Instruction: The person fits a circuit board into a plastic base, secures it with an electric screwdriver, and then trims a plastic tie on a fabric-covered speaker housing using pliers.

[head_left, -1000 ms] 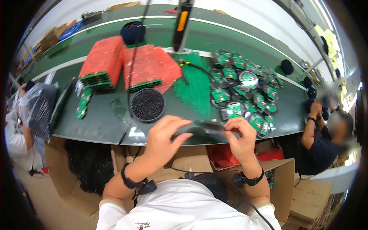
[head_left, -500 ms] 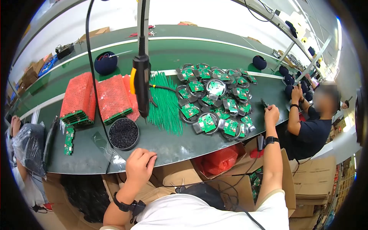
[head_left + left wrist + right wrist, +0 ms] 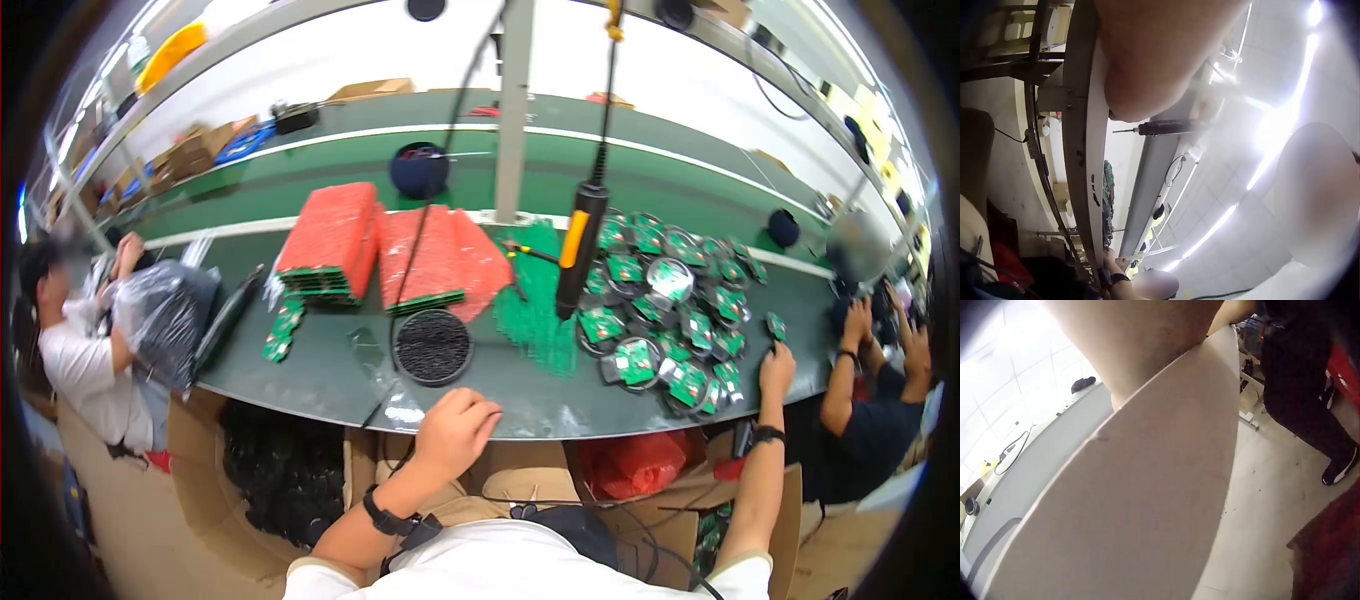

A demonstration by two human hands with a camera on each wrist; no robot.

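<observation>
My right hand (image 3: 776, 372) reaches out to the right side of the table and pinches a small green circuit board (image 3: 775, 325) at its fingertips. To its left lies a pile of green circuit boards (image 3: 635, 362) with coiled dark cables. My left hand (image 3: 455, 430) rests at the table's front edge, fingers loosely curled, holding nothing. Just beyond it stands a round dish (image 3: 433, 382) full of small black pieces. In the left wrist view the left hand (image 3: 1160, 56) fills the top; in the right wrist view the board is hidden.
An electric screwdriver (image 3: 582, 245) hangs over loose green strips (image 3: 540, 335). Red bubble-wrapped board stacks (image 3: 330, 235) stand at the back left, with pliers (image 3: 530, 252) to their right. Open cardboard boxes (image 3: 215, 500) sit below the table. People sit at both sides.
The hands were close together in front; my right hand has since moved far right with the small board. My left hand has lowered to the table edge, its fingers drawn in. The view shifted too.
</observation>
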